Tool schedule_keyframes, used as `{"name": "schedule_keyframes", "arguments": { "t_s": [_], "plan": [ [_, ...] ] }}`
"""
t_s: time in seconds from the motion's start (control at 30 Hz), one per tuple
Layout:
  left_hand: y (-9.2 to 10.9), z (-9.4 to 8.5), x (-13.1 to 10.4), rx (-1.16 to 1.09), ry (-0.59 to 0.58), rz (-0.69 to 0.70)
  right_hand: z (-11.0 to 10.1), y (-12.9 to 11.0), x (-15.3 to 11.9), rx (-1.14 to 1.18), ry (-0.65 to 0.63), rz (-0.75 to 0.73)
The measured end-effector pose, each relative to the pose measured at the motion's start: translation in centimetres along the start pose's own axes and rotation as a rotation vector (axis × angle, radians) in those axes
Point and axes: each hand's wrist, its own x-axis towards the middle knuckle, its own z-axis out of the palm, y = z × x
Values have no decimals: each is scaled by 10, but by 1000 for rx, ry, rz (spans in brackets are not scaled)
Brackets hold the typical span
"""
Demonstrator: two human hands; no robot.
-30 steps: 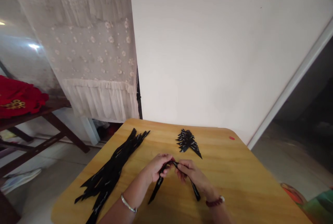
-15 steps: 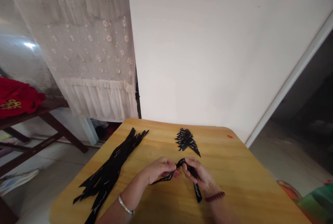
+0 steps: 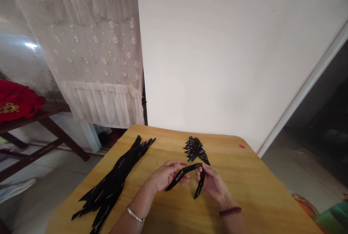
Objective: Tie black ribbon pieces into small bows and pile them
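Observation:
A black ribbon [image 3: 178, 178] with white lettering is folded over, its two tails slanting down. My right hand [image 3: 214, 185] pinches it at the top of the fold, between thumb and fingers. One tail hangs below those fingertips; the other crosses in front of my left hand [image 3: 165, 176]. The left fingers are stretched out and apart around that tail, with no firm grip showing. Beyond my hands lies a stack of crossed black ribbon loops [image 3: 194, 149] with pointed ends. To the left, a long bundle of loose black ribbons [image 3: 114, 178] spreads across the wooden table [image 3: 244, 176].
A small red piece [image 3: 241, 146] lies near the table's far right corner. The white wall [image 3: 212, 63] stands behind the table, beside a lace curtain [image 3: 100, 60]. Red cloth [image 3: 20, 98] rests on a dark wooden bench [image 3: 59, 130] at the left.
My left fingers have loosened from their pinch and spread. The ribbon's left tail has come up and straightened, and the right tail has swung left below my right hand.

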Motion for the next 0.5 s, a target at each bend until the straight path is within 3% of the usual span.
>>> {"name": "schedule_keyframes", "arguments": {
  "t_s": [0.23,0.5],
  "plan": [
    [1,-2,0,4,-69,15,-2,0,2,30,36,11],
    [-10,-10,7,44,-57,-1,-2,1,2,42,49,26]
  ]
}}
